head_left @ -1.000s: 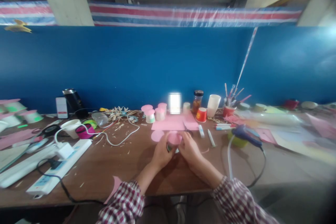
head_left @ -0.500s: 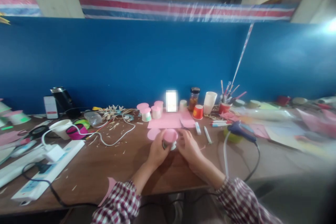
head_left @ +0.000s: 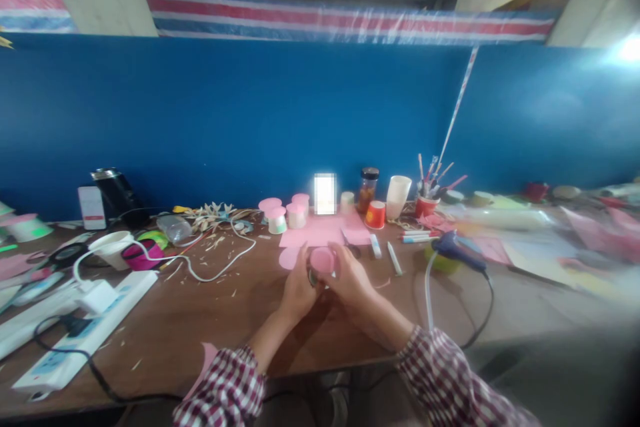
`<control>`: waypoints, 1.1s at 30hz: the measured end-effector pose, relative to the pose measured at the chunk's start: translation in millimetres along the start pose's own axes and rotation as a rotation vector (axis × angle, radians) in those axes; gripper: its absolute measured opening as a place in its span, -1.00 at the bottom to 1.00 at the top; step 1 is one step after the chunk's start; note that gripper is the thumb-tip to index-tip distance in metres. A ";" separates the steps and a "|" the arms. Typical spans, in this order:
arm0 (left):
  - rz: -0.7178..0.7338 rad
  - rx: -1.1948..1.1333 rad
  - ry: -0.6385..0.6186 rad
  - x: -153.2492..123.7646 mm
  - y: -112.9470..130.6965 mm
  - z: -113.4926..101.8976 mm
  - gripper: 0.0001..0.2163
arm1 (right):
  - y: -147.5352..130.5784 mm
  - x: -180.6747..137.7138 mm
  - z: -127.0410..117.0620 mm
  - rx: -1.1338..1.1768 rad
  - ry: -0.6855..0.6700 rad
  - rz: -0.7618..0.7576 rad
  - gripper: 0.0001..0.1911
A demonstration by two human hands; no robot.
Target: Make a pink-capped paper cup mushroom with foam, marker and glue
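Both my hands meet over the brown table [head_left: 210, 307] around a small cup with a pink round top [head_left: 323, 259]. My left hand [head_left: 298, 288] wraps its left side with curled fingers. From the right, my right hand [head_left: 349, 280] grips the same cup, fingers closed round it. A pink paper disc [head_left: 289, 257] lies just left of the cup. Behind it is a pink paper sheet [head_left: 320, 233].
Finished pink-topped cups [head_left: 280, 215] stand behind the sheet, beside a jar [head_left: 368, 189], a red cup [head_left: 375, 215] and a white cup [head_left: 399, 197]. A blue glue gun [head_left: 457, 250] with its cable lies right. White power strips [head_left: 75, 330] and cables lie left. Pink scrap [head_left: 206, 363] overhangs the front edge.
My hands have drawn closer together around the cup, the right hand now closing on it. The view has shifted slightly right and down.
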State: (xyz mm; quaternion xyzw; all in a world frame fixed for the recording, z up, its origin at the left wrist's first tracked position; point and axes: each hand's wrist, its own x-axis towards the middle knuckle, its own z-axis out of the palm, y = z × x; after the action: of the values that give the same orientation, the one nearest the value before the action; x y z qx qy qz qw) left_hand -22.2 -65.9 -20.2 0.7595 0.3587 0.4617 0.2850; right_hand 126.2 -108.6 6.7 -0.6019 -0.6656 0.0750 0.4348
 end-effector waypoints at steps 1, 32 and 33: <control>0.000 -0.010 0.007 -0.4 -0.4 0.9 -0.25 | 0.0 0.9 1.5 0.007 0.009 0.002 -0.37; -0.002 0.053 -0.008 -7.1 7.1 4.6 -0.50 | 37.8 54.9 1.2 0.080 0.076 0.205 -0.54; 0.004 0.064 -0.005 -8.0 7.6 4.4 -0.49 | 39.3 58.9 2.1 0.043 0.062 0.197 -0.54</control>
State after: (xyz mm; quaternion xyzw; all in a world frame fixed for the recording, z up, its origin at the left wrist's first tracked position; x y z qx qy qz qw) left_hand -18.6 -77.2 -20.2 0.7703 0.3711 0.4485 0.2604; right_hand 159.8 -46.3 9.7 -0.6569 -0.5876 0.1130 0.4586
